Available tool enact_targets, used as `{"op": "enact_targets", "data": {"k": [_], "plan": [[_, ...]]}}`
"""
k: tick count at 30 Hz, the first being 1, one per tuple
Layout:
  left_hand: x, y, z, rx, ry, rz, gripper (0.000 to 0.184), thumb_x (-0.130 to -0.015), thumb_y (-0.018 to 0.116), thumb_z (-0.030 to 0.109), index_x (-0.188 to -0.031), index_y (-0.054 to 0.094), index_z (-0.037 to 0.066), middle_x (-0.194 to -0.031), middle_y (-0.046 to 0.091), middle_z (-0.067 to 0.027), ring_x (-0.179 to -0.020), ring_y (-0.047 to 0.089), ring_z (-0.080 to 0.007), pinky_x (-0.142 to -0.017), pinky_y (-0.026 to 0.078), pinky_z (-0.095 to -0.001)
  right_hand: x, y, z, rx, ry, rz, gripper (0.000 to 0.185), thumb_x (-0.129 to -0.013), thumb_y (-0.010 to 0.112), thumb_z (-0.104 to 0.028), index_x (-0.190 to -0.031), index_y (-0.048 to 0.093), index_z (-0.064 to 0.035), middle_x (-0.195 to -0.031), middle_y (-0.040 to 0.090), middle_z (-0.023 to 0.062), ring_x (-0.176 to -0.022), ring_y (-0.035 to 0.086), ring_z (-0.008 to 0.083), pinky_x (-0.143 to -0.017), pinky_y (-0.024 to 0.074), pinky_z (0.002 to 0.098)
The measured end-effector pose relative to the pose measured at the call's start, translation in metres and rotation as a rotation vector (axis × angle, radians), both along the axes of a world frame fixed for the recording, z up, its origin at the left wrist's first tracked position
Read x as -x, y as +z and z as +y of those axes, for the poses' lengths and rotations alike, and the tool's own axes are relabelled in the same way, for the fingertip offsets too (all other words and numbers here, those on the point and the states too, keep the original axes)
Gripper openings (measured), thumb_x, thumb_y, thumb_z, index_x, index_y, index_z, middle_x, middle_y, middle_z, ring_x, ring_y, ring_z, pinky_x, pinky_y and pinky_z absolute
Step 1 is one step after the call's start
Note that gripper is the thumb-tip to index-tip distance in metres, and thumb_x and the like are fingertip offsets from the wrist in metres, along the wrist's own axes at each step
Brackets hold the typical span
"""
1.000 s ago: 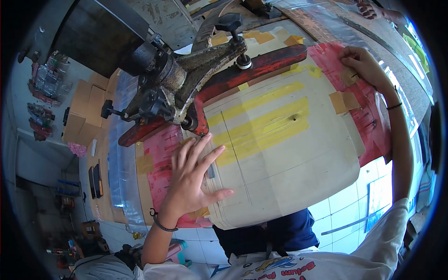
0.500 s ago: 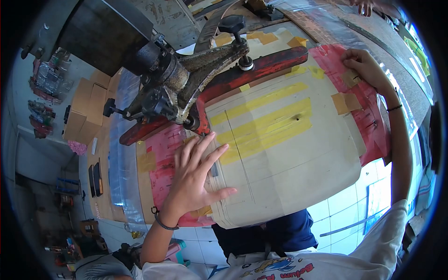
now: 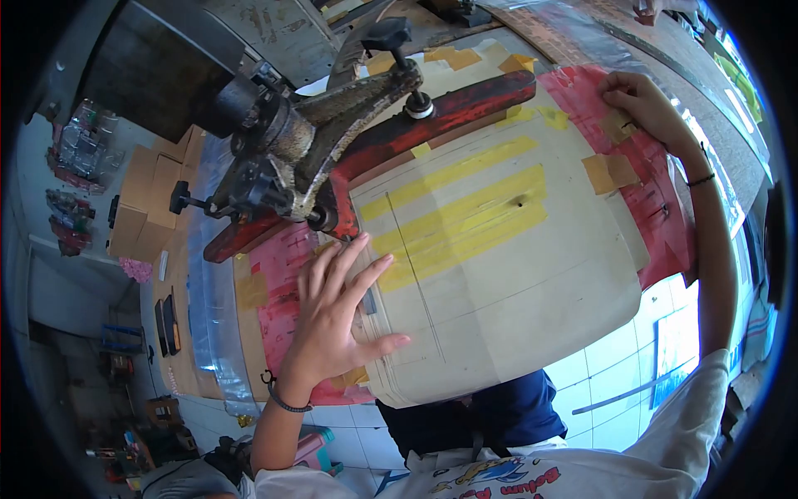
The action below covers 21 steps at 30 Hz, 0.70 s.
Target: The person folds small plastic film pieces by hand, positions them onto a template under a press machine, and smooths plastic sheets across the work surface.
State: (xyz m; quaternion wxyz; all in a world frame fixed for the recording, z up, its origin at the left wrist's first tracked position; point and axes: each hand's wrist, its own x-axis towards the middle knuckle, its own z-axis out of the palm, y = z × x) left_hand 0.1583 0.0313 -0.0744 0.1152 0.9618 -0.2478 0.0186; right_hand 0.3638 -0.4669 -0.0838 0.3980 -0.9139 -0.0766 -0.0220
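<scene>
A cream sheet (image 3: 532, 291) with pencil lines and several yellow tape strips (image 3: 465, 208) lies across a red taped sheet (image 3: 661, 208). My left hand (image 3: 328, 320) rests with fingers spread along the cream sheet's left edge, its fingertips close to the lower tip of a red clamp frame (image 3: 345, 220). At the upper right, my right hand (image 3: 640, 104) has curled fingers on the red sheet's outer edge, beside a piece of brown tape (image 3: 617, 126). Its fingertips are partly hidden. The clamp frame presses along the cream sheet's far side.
A metal machine arm (image 3: 332, 125) with black knobs stands over the work. Cardboard boxes (image 3: 150, 200) and dark-handled tools (image 3: 169, 320) are at the left. Clear plastic sheeting (image 3: 212, 308) hangs beside the table. Another person's hand (image 3: 648, 10) shows at the top right.
The machine, clamp frame, sheet and my left hand appear slightly further left in view. Both hands keep nearly the same pose. The other person's hand is now less visible.
</scene>
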Motion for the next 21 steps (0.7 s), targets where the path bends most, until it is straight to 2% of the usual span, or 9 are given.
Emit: {"op": "enact_targets", "data": {"k": [21], "plan": [[0.0002,-0.0014,0.0019,-0.039,-0.004,-0.002,0.094,-0.074,0.076,0.069,-0.149,0.055,0.018,-0.161,0.038,-0.0165,-0.142,0.035,-0.0428,-0.117,0.026,-0.0590,0.0022,-0.0004,0.0033,0.015,0.017,-0.038,0.025,-0.099,0.060,-0.020,-0.112,0.070,-0.0009,-0.097,0.070,0.0004,-0.091,0.063,0.0061,-0.089,0.0505,0.0243]]}}
